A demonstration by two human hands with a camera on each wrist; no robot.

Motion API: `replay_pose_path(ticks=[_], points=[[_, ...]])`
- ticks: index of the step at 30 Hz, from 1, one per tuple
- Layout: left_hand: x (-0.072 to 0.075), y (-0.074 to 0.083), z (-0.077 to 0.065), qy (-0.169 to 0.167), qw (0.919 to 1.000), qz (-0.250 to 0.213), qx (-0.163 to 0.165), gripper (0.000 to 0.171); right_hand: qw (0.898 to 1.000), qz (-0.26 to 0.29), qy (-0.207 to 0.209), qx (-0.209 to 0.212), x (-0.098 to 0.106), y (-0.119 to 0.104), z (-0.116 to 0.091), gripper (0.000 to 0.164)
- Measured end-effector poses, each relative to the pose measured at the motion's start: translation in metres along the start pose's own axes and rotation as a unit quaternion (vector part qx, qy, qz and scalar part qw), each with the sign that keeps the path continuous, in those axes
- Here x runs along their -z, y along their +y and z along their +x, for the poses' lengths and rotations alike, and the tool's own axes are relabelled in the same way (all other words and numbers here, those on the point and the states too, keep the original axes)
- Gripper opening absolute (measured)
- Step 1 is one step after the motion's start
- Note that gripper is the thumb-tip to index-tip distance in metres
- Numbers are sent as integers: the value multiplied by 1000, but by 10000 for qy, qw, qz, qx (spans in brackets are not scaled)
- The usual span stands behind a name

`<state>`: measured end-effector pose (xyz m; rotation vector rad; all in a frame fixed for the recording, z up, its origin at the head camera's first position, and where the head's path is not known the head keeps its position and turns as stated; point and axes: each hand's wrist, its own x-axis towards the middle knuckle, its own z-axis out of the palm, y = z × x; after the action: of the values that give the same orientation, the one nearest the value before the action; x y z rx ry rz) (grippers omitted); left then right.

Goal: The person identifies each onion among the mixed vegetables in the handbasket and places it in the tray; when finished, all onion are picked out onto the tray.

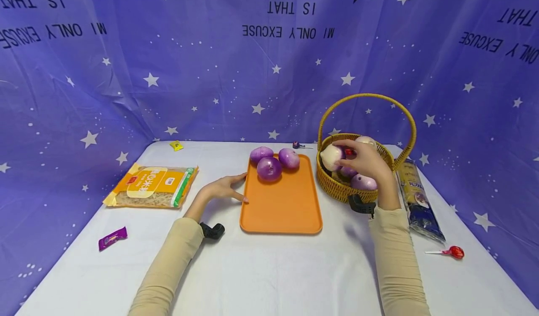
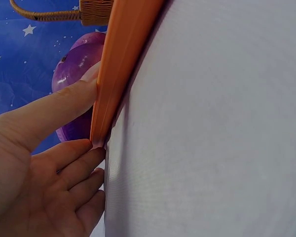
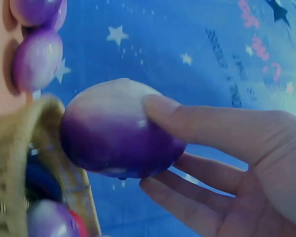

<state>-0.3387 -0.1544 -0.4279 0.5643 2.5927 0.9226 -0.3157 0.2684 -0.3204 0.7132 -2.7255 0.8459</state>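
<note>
My right hand [image 1: 365, 159] grips a purple onion [image 3: 123, 131] with a pale top, thumb on one side and fingers on the other. In the head view this onion overlaps the left part of a wicker basket [image 1: 337, 192]; in the right wrist view it shows above the rim. More onions lie inside the basket, one [image 1: 364, 182] near its front. My left hand [image 1: 222, 187] touches the left edge of an orange tray [image 1: 280, 213], thumb and fingers spread. Three purple onions sit at the tray's far end, the nearest one [image 1: 269, 169] dark and glossy.
Left of the tray lies an orange noodle bag [image 1: 156, 187], with a purple-wrapped sweet [image 1: 112, 238] before it and a yellow packet [image 1: 176, 145] behind. A blue-and-gold bag [image 1: 418, 199] lies right of the basket. One red lollipop [image 1: 456, 252] is front right; a dark lollipop [image 1: 296, 145] lies behind the tray.
</note>
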Motion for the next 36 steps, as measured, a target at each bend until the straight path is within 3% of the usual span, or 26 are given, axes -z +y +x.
replay_pose_path(ticks=[7,15,28,36], points=[[0,-2,0,7,10000,18,-40,98,9988,4,238,433,-22,-21,13,51],[0,-1,-1,7,10000,-56,-48,99,9974,117,228,669,-54,-36,26,49],[-1,-2,0,27,10000,-43,-38,98,9967,-282,-233,725,-95,-29,35,49],[-1,-1,0,22,10000,-66,8,98,9968,-369,-106,699,-107,-26,36,51]])
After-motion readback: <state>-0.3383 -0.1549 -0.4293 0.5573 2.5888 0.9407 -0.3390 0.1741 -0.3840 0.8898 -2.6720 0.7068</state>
